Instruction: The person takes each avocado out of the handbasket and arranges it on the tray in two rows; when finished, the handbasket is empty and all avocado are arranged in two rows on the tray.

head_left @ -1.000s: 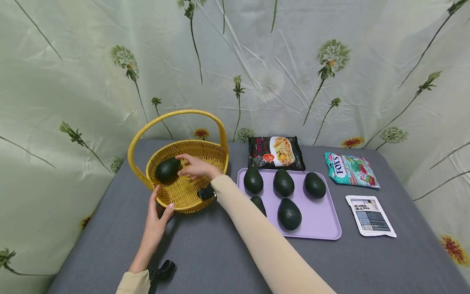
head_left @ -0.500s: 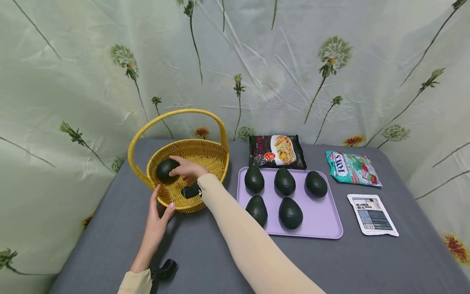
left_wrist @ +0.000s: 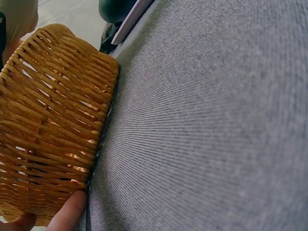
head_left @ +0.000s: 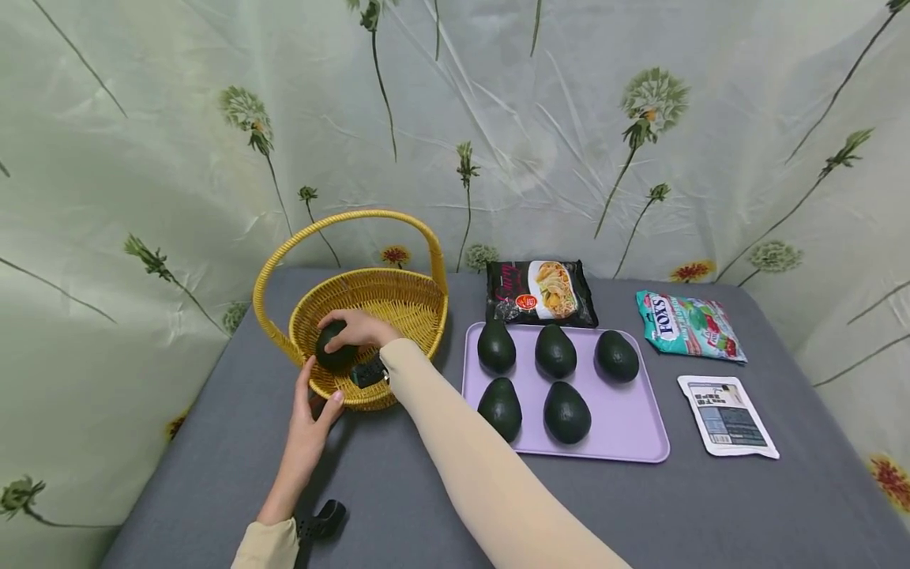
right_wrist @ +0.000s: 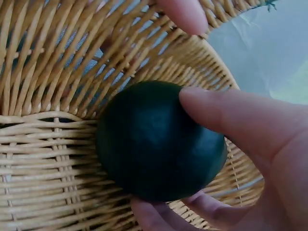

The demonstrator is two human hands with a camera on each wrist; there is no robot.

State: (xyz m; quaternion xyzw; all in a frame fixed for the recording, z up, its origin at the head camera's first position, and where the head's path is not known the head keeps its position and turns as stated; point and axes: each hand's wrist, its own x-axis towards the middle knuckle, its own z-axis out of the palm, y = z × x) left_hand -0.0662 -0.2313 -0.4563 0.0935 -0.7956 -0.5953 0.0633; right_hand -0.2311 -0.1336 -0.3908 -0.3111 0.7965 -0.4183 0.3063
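Observation:
Inside the yellow wicker basket (head_left: 408, 308), at its left end, lies a dark green avocado (right_wrist: 154, 139). My right hand (head_left: 359, 328) grips it, the thumb on one side and the fingers curled round the other in the right wrist view. At the basket's near left side, my left hand (head_left: 306, 431) holds the basket wall, thumb and forefinger up at the rim. The left wrist view shows two of its fingertips against the weave, low by the cloth. Several more avocados (head_left: 566, 412) sit on a lilac tray (head_left: 626, 435) to the right.
Behind the tray lies a black noodle packet (head_left: 543, 292). A teal sweets bag (head_left: 690, 325) and a white flat pouch (head_left: 728, 416) rest farther right on the grey cloth (head_left: 426, 506). The basket's tall handle (head_left: 348, 215) arches over its opening. A flowered curtain hangs behind.
My right hand has reached farther left and closed round the avocado in the basket. The avocado has shifted slightly right and nearer. My left hand keeps its place on the basket.

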